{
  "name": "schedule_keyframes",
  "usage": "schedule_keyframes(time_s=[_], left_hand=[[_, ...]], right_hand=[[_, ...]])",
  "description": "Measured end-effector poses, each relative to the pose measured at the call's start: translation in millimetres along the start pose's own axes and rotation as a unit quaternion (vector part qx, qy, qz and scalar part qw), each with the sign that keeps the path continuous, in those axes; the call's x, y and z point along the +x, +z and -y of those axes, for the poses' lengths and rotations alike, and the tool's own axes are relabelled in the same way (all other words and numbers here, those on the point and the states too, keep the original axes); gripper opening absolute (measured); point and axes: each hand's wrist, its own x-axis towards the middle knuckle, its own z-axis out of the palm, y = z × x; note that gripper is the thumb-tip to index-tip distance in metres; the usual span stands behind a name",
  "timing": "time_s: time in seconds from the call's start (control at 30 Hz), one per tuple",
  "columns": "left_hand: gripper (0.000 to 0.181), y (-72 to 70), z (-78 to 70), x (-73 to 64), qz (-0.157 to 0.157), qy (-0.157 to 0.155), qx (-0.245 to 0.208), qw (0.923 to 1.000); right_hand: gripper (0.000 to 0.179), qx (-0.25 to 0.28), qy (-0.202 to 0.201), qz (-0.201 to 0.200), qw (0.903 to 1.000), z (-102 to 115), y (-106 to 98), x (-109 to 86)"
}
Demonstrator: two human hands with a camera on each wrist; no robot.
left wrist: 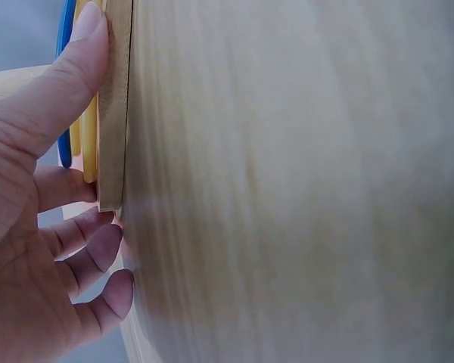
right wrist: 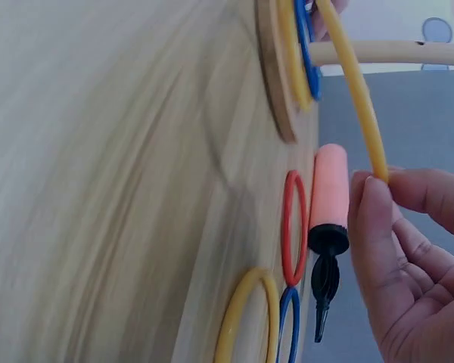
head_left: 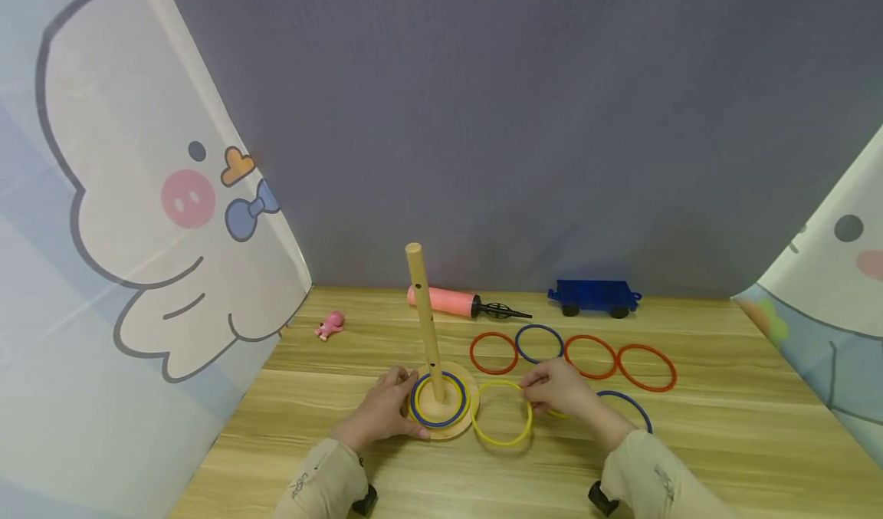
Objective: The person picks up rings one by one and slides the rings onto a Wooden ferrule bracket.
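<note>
Two hands are engaged at the worktop (head_left: pixel 745 450). Left hand (head_left: pixel 386 408): grasping the round wooden base (head_left: pixel 444 432) at its left and near edge, thumb along the near rim, fingers at the left side. The peg (head_left: pixel 429 327) stands on this base. Around its foot lie a blue ring (head_left: pixel 439 425) and, beneath that, two yellow rings (left wrist: pixel 90 144), their edges distinguishable in the left wrist view. Right hand (head_left: pixel 559 389): pinching the held yellow ring (head_left: pixel 502 443) between thumb and forefinger at its right side; this ring is tilted and raised above the worktop just right of the base, outside the peg. A loose yellow ring (right wrist: pixel 227 325) lies beneath the right hand, largely hidden in the head view. Beyond it, from left to right, lie a red ring (head_left: pixel 494 333), a far blue ring (head_left: pixel 541 326) and two further red rings (head_left: pixel 647 346). A near blue ring (head_left: pixel 631 400) lies to the right, partly covered by the right forearm. Along the far side are a pink pump (head_left: pixel 448 302) with a black nozzle, crossed by the peg in the head view, and, right of it, a blue wagon (head_left: pixel 595 295) on black wheels. One small pink figure (head_left: pixel 331 325) lies at far left. A grey backdrop (head_left: pixel 483 120) hangs behind.
</note>
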Motion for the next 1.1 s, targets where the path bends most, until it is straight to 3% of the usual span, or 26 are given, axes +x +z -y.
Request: schedule_keyframes(time_s=[0.33,0.7,0.87,1.1], left_hand=[[0.109,1.1,2.6,0.9,-0.006,0.010,0.009,0.9999],[0.109,0.4,1.0,-0.8,-0.002,0.006,-0.003,1.0000],[0.109,0.5,1.0,-0.9,0.002,0.000,-0.009,1.0000],[0.096,-1.3,0.6,-1.7,-0.006,0.012,-0.006,0.9999]], right_hand=[[0.030,0.061,-0.005,0.043,0.9972,18,5,-1.8],[0.031,0.111,-0.030,0.055,0.9918,63,13,-7.3],[0.028,0.109,-0.040,0.043,0.9924,87,16,-8.5],[0.030,0.110,-0.065,0.028,0.9914,117,15,-11.6]])
